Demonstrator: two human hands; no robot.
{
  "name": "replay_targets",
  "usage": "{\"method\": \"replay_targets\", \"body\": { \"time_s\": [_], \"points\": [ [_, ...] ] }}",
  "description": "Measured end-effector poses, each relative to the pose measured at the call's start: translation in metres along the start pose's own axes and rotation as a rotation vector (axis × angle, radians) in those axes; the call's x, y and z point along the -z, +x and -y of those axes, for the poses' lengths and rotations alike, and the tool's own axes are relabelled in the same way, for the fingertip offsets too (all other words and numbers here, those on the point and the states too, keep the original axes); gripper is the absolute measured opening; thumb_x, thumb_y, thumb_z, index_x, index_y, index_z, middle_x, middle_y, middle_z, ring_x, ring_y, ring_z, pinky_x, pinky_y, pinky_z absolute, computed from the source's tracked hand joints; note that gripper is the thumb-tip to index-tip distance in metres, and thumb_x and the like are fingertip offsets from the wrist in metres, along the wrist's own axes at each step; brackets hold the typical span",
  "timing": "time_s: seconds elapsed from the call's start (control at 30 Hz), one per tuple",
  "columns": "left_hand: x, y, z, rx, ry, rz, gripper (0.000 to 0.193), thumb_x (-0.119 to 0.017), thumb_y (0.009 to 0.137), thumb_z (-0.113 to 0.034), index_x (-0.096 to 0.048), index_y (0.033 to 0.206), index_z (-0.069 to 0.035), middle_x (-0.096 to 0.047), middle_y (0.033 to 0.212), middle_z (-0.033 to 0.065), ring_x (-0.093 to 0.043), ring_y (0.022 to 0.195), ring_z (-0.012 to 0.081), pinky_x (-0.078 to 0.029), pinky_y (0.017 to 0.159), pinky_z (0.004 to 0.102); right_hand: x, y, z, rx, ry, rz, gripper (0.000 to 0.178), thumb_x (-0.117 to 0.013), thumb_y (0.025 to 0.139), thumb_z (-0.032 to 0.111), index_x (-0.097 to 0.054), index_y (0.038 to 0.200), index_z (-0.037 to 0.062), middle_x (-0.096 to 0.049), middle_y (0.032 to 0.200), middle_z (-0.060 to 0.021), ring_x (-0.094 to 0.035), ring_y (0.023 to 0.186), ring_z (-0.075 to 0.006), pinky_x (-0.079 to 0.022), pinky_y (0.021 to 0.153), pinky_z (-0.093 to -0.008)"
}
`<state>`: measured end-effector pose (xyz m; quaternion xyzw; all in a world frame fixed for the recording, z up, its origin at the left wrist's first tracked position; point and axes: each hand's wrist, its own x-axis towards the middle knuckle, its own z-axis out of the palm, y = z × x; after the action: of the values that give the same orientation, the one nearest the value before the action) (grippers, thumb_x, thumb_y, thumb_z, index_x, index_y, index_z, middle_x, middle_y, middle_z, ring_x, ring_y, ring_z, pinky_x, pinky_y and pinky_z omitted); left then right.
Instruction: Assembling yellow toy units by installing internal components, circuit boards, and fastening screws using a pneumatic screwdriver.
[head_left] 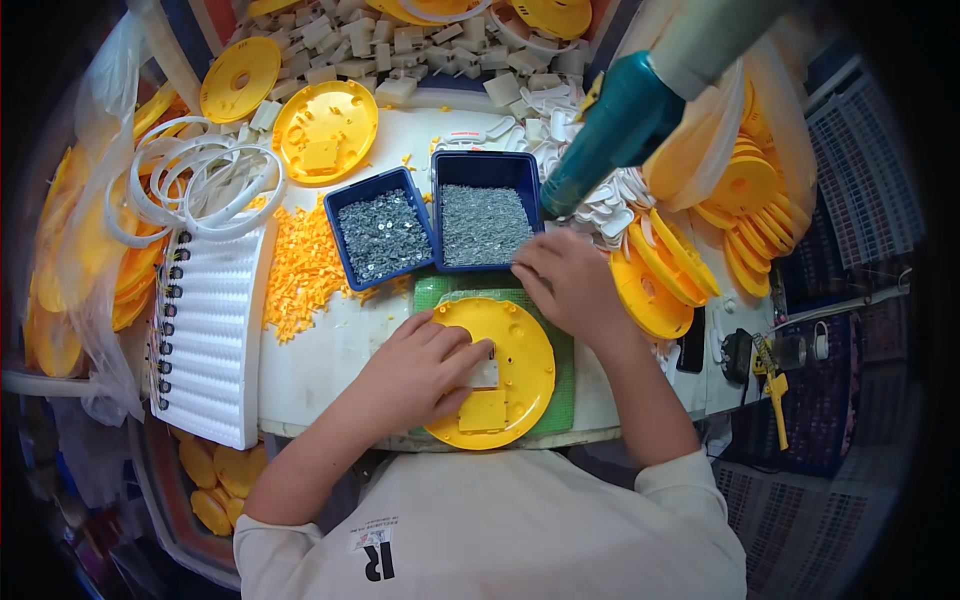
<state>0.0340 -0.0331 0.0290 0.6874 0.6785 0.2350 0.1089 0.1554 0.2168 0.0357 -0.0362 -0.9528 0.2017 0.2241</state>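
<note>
A yellow round plastic housing (525, 375) lies in front of me on a green mat (562, 400), its inner side up with small posts. My left hand (430, 365) rests over its left side, thumb and forefinger curled around a small whitish block (485, 374) set in it. Just below the block is a raised yellow rectangular compartment (483, 411). Beyond the housing, my right hand (565, 275) is at the near right corner of a dark blue bin of small screws (486, 225), fingertips together. What they pinch is too small to see. Left of it sits a blue bin of washer-like metal pieces (382, 238).
A teal power screwdriver (620, 130) hangs above the right hand. Orange plastic bits (300, 275) and a stack of white ridged sheets (207, 335) lie left, with white rings (235, 225) on it. Yellow housings (650, 290) and white parts (615, 205) are piled right.
</note>
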Motion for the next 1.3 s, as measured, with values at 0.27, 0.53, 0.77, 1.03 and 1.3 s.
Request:
{"method": "replay_targets", "body": {
  "time_s": [0.27,0.53,0.77,1.03,1.3],
  "points": [
    [-0.011,-0.002,0.003,-0.047,0.004,0.011,0.051,-0.075,0.086,-0.026,-0.064,0.134,-0.011,-0.066,0.119,0.0110,-0.063,0.115,0.0319,-0.046,0.107,0.0485,-0.049,0.036,-0.044,0.067,-0.401,-0.042,0.015,-0.077,0.087,0.018,-0.070,0.098,0.0095,-0.068,0.096,-0.0053,-0.067,0.087,-0.0301,-0.053,0.079,-0.0425],
    [0.019,0.059,0.047,0.072,0.087,-0.287,0.038,-0.079,0.085,-0.023,-0.070,0.119,-0.008,-0.065,0.125,0.0121,-0.059,0.122,0.0335,-0.045,0.106,0.0463,-0.046,0.036,-0.049,-0.062,-0.058,-0.132,0.013,-0.078,0.086,0.017,-0.070,0.092,0.0085,-0.066,0.093,-0.0073,-0.065,0.089,-0.0311,-0.051,0.078,-0.0436],
    [-0.003,0.096,0.091,0.151,0.343,-0.430,0.014,-0.079,0.085,-0.017,-0.073,0.096,-0.010,-0.066,0.121,0.0077,-0.057,0.125,0.0308,-0.043,0.105,0.0489,-0.053,0.039,-0.055,0.038,-0.237,-0.131,0.013,-0.079,0.085,0.017,-0.073,0.093,0.0094,-0.066,0.098,-0.0087,-0.063,0.096,-0.0310,-0.051,0.081,-0.0441],
    [-0.004,0.088,0.085,0.146,0.181,-0.522,0.015,-0.082,0.083,-0.019,-0.071,0.089,-0.012,-0.069,0.111,0.0039,-0.060,0.117,0.0272,-0.044,0.098,0.0453,-0.042,0.039,-0.034,0.064,-0.162,-0.074,0.007,-0.075,0.090,0.013,-0.075,0.095,0.0080,-0.065,0.091,-0.0098,-0.063,0.090,-0.0319,-0.051,0.081,-0.0428],
    [0.001,0.076,0.065,0.120,0.116,-0.538,0.012,-0.081,0.085,-0.018,-0.072,0.089,-0.011,-0.069,0.092,0.0009,-0.066,0.093,0.0240,-0.046,0.089,0.0419,-0.020,0.000,-0.015,-0.147,0.096,-0.082,0.016,-0.069,0.091,0.002,-0.075,0.106,0.0039,-0.071,0.098,-0.0144,-0.069,0.093,-0.0345,-0.055,0.080,-0.0418]
  ]
}}
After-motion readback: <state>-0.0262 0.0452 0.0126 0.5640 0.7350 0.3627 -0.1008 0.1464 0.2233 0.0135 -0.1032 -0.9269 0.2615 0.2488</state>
